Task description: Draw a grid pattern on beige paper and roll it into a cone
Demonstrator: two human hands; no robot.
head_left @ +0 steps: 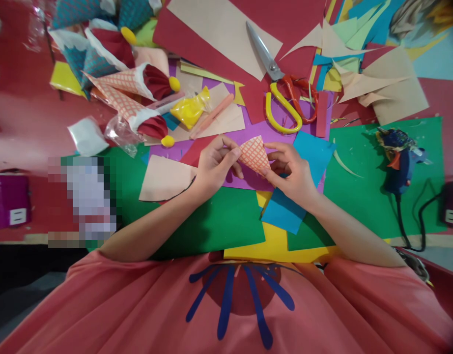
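Note:
Between my two hands is a small paper cone (pixel 255 153) with an orange grid on cream, its wide end towards my left hand. My left hand (pixel 221 162) pinches its left edge between thumb and fingers. The fingers of my right hand (pixel 291 169) close on its right side, thumb at the lower corner. Under the hands lie purple paper (pixel 244 181) and a blue sheet (pixel 317 155). Close by my left wrist is a cream paper piece (pixel 163 179) with a dark curved edge. Finished-looking paper ice-cream cones (pixel 127 84) with red tops and yellow tips lie at upper left.
Large scissors (pixel 274 73) with yellow and red handles lie open beyond my hands. A blue glue gun (pixel 398 169) with a black cord rests at right on green card (pixel 359 196). Paper scraps (pixel 359 81) are heaped at upper right. A yellow wrapped packet (pixel 191 108) lies left of centre.

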